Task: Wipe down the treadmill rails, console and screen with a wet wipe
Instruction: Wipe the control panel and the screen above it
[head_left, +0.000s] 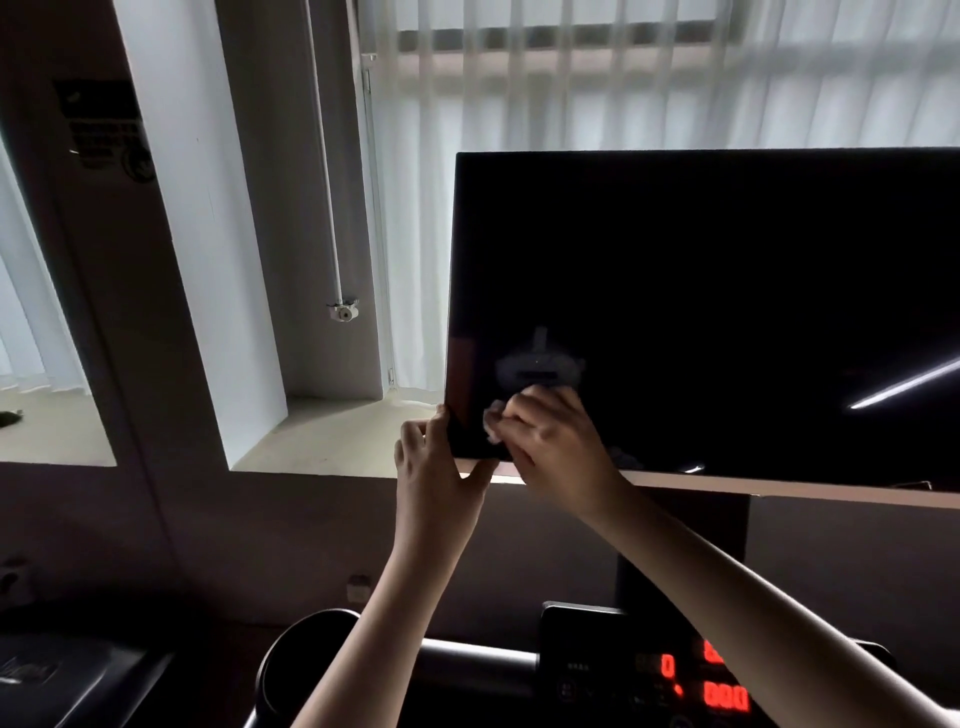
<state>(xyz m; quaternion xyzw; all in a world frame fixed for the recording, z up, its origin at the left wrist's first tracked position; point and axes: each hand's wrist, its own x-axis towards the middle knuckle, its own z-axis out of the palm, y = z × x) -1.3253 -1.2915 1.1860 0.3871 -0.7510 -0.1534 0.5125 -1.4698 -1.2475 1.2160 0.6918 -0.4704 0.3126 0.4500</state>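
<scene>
The treadmill's large black screen (727, 291) fills the upper right, dark and glossy. My left hand (434, 467) grips its lower left corner, thumb under the bottom edge and fingers along the side edge. My right hand (550, 441) presses a white wet wipe (493, 423) flat against the glass just inside that same corner; only a small part of the wipe shows past my fingers. Below, the console (649, 670) glows with red digits, and a dark rail (478, 660) runs across the bottom.
A round dark cup holder (296, 654) sits left of the console. Behind the screen are a curtained window (623, 78), a pale sill (332, 436) and a wall pillar (104, 312). Another dark machine part (67, 680) lies at the bottom left.
</scene>
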